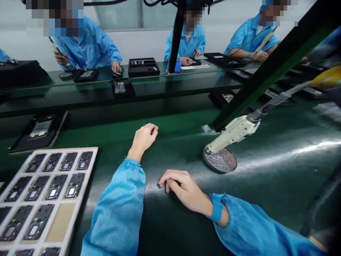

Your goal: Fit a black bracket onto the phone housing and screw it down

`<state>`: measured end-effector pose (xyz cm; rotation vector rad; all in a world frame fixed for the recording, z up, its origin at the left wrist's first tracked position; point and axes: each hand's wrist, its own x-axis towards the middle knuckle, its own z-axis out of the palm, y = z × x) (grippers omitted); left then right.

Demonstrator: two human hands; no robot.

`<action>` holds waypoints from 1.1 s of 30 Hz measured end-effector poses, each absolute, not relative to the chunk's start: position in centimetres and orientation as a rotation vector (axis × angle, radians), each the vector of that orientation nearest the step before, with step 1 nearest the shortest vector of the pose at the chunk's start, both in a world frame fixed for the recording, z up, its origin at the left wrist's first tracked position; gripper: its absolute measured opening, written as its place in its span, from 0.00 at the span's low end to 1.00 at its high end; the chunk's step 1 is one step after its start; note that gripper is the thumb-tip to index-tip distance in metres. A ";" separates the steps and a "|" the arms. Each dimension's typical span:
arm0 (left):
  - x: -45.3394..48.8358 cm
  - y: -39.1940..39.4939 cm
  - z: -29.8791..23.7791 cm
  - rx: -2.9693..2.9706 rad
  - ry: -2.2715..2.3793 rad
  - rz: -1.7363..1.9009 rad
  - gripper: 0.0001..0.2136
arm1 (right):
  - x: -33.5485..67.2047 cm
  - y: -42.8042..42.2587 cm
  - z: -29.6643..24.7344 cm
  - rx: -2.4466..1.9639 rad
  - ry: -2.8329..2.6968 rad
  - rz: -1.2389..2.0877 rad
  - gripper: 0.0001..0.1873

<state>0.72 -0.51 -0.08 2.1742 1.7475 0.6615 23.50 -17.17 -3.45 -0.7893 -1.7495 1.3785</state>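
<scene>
On the green desk [266,170], the left hand [144,138] is lying loosely fisted, the right hand [183,188] is resting with fingers [166,179] curled, both holding nothing; the screw dish [220,160] is sitting nearby, right.

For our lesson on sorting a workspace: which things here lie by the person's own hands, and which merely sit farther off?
By the hands:
- left hand, loosely curled on the green mat
- right hand, resting on the mat
- screw dish
- electric screwdriver, its tip in the dish

Farther off:
- parts tray
- black holder
- co-workers' trays
</scene>
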 end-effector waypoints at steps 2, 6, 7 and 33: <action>0.7 -0.5 -0.1 2.174 1.747 0.663 0.14 | 23.5 -17.2 -3.4 -0.792 -1.750 1.373 0.17; 0.8 -0.5 -0.1 2.170 1.749 0.663 0.15 | 23.5 -17.1 -3.4 -0.792 -1.751 1.366 0.18; 0.8 -0.5 -0.1 2.169 1.752 0.663 0.15 | 23.5 -17.1 -3.4 -0.792 -1.751 1.366 0.18; 0.8 -0.5 -0.1 2.172 1.760 0.650 0.14 | 23.6 -17.2 -3.9 -0.773 -1.766 1.377 0.18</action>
